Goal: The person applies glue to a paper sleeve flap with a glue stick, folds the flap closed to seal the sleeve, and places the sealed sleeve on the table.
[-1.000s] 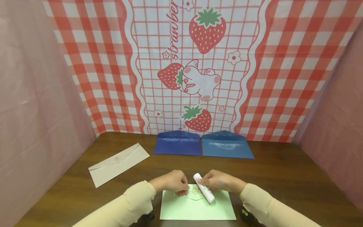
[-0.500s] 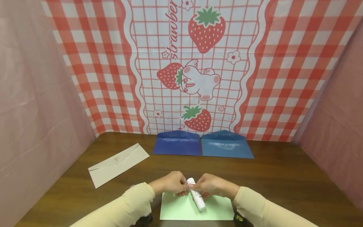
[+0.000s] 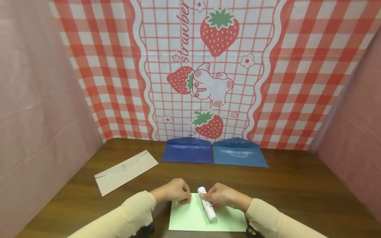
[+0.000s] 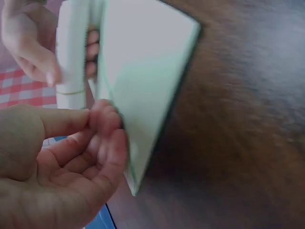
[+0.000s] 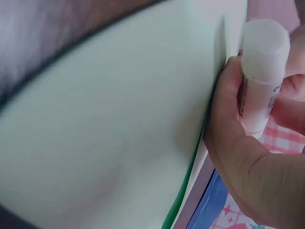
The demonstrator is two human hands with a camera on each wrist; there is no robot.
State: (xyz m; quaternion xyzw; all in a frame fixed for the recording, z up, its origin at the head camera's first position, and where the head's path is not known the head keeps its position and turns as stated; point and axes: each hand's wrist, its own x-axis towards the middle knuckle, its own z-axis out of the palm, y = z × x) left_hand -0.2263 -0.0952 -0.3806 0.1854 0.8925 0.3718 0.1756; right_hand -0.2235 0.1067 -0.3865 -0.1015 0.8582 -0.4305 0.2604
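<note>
A pale green envelope (image 3: 190, 219) lies in front of me in the head view. My right hand (image 3: 224, 195) grips a white glue stick (image 3: 207, 206), which slants across the envelope's middle. That hand's fingers stay near the envelope's far edge, and the right wrist view has the glue stick (image 5: 262, 67) between thumb and fingers. At the far left part of the envelope is my left hand (image 3: 180, 191), fingers curled. In the left wrist view its thumb and forefinger tips meet beside the envelope's edge (image 4: 143, 95); whether paper lies between them is hidden.
A beige envelope (image 3: 126, 173) lies aslant on the brown table (image 3: 268, 185) at the left. At the back, a dark blue envelope (image 3: 187, 153) and a lighter blue envelope (image 3: 241, 157) bear whitish smears. A strawberry-print checked cloth (image 3: 220, 72) hangs behind the table.
My right hand shifted left with the glue stick, covering the round pale seal seen earlier on the green envelope's flap. My left hand has since moved slightly left, away from the glue stick.
</note>
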